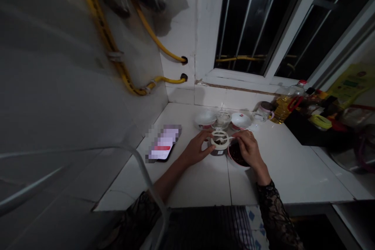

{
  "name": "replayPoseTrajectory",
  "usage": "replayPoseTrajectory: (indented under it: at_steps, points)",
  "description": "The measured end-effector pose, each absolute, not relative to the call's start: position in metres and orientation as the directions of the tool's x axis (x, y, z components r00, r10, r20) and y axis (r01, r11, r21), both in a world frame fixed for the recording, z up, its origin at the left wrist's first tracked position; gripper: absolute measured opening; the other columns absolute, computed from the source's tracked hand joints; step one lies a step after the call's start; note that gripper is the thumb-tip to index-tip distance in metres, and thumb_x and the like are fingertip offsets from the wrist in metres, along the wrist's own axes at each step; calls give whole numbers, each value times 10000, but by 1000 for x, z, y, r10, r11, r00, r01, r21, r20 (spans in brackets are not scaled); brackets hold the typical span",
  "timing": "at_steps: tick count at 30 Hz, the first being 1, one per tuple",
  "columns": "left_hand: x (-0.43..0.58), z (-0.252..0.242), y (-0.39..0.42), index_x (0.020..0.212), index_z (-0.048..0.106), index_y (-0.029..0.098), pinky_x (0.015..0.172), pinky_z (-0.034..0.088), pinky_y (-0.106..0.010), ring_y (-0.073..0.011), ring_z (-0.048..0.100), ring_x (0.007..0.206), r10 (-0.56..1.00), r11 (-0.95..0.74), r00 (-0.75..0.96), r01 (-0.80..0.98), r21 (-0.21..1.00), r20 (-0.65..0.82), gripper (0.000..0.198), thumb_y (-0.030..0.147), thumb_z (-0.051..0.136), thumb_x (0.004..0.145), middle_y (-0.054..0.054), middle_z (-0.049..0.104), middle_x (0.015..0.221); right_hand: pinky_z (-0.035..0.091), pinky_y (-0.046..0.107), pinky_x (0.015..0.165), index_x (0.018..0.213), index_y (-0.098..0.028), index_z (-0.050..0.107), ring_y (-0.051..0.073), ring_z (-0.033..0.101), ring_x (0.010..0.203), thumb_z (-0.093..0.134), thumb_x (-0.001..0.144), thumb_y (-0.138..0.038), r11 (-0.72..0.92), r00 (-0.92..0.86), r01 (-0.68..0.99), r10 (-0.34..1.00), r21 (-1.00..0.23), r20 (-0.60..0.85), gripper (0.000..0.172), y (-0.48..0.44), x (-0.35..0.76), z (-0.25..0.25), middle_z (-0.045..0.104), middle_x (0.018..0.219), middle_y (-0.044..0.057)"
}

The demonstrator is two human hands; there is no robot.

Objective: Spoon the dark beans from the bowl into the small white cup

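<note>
My left hand (pixel 197 149) grips the side of a small jar (pixel 219 150) with a white rim, steadying it on the white counter. Between the fingers of my right hand (pixel 247 146) is the handle of a small white spoon (pixel 225 139), its bowl inside the jar's mouth. Dark contents show in the jar, too dim to name. Partly under my right hand stands a bowl (pixel 238 155) with dark reddish-brown contents. Just behind the jar are a clear glass container (pixel 222 120) and two white bowls, one on the left (pixel 205 118) and one on the right (pixel 240 120).
A lit phone (pixel 165 143) lies on the counter (pixel 199 187) to the left. At the right stand an oil bottle (pixel 283 107), a mug (pixel 266 110) and a dark rack (pixel 303 129) with several condiments. Yellow pipes (pixel 131 86) run along the left wall, and a pale cable crosses the lower left.
</note>
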State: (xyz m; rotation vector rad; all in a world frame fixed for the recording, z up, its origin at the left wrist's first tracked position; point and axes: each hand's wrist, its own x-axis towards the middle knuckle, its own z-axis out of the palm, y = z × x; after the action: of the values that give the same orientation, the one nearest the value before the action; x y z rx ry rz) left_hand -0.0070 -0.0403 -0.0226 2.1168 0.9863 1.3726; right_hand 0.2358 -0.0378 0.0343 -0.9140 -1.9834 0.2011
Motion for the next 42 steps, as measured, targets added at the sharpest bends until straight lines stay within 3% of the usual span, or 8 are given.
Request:
replayPoseTrajectory:
  at_steps: [3,8,11,16,19,24,27,42]
  points:
    - [-7,-23,-40,1097,595,232,898,604,-385,-266,622,1238,755,-655,253,330,680,605,233,312,658,888,-129,629,1310,463,408,822,937,-239,697,233,627,836,456,962,-229,753,-364,547,607,-366,706,243,-41,238,38,711,844,63]
    - [-8,-24,-40,1115,592,232,896,607,-386,-264,620,1239,755,-656,255,332,678,604,248,314,660,891,-129,621,1318,462,361,732,870,-224,674,216,605,759,474,935,-245,626,-63,596,661,-503,747,211,-38,261,37,672,795,42]
    - [-8,-24,-40,1117,590,232,886,610,-387,-265,622,1236,751,-659,258,337,672,607,250,319,661,894,-131,621,1313,454,363,733,819,-224,670,218,594,738,481,887,-243,541,15,640,702,-547,712,202,-33,276,31,660,761,32]
    - [-8,-25,-40,1113,580,233,895,610,-385,-260,613,1252,749,-662,269,347,664,606,235,309,653,903,-127,618,1323,438,392,835,748,-238,685,238,604,793,487,808,-230,517,-163,698,789,-496,592,206,-26,277,23,698,758,40]
    - [-8,-25,-39,1115,581,233,892,613,-379,-259,616,1243,750,-661,265,343,668,606,241,320,657,903,-127,616,1321,435,389,865,728,-237,694,240,619,811,483,777,-248,481,-228,659,860,-578,456,217,-26,271,23,707,746,35]
    - [-8,-24,-39,1117,580,231,889,611,-378,-261,619,1239,746,-665,266,344,663,611,245,328,655,905,-128,617,1316,424,323,697,699,-213,689,201,579,657,486,706,-305,245,-54,518,966,-819,255,223,-27,272,27,649,632,7]
    - [-7,-24,-40,1110,580,231,892,608,-377,-261,614,1249,744,-668,265,342,661,614,237,315,656,902,-130,619,1317,392,300,620,672,-207,675,180,530,588,516,658,-333,158,12,404,984,-901,178,203,-25,273,29,591,558,-7]
    - [-8,-24,-40,1112,588,230,895,607,-380,-257,626,1232,745,-666,262,346,661,614,241,306,659,894,-126,627,1308,399,303,620,595,-212,649,165,512,551,577,582,-365,121,102,246,983,-962,150,170,-16,278,26,559,500,-9]
